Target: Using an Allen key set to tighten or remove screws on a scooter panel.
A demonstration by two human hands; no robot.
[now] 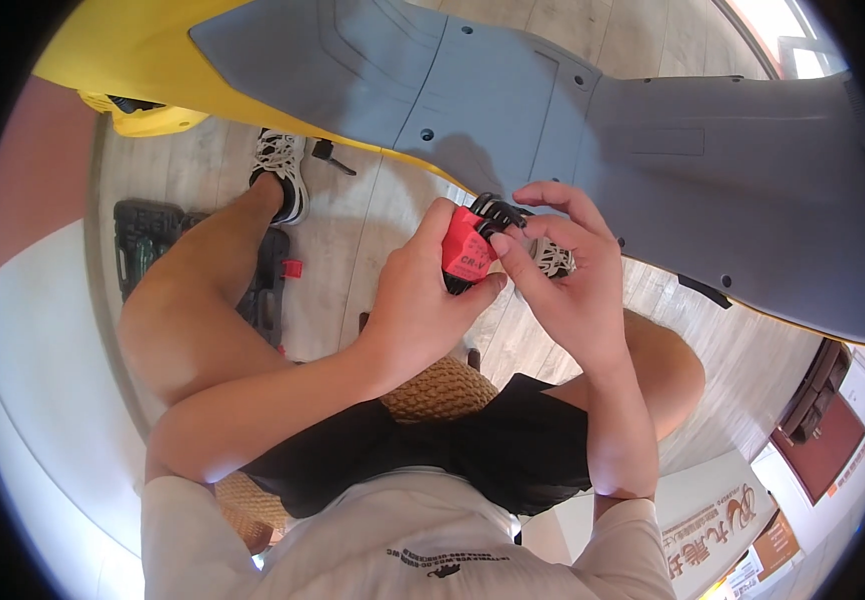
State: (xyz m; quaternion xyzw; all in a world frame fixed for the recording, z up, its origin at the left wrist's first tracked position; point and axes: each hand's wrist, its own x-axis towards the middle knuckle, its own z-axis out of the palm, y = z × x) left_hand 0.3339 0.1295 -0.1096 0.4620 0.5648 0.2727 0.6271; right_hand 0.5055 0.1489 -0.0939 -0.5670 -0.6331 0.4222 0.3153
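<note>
A red plastic holder with black hex keys fanned at its top is held in my left hand, whose fingers wrap round its side and lower end. My right hand is at the holder's right, with thumb and fingertips pinching at one of the black keys and the upper finger curved above. Whether that key is out of its slot I cannot tell. Both hands are over my lap, below the grey panel of a large yellow and grey body.
An open dark tool case lies on the wooden floor by my left leg, near a small red piece. A small black part lies beside my left shoe. I sit on a woven seat. Boards and boxes stand at the lower right.
</note>
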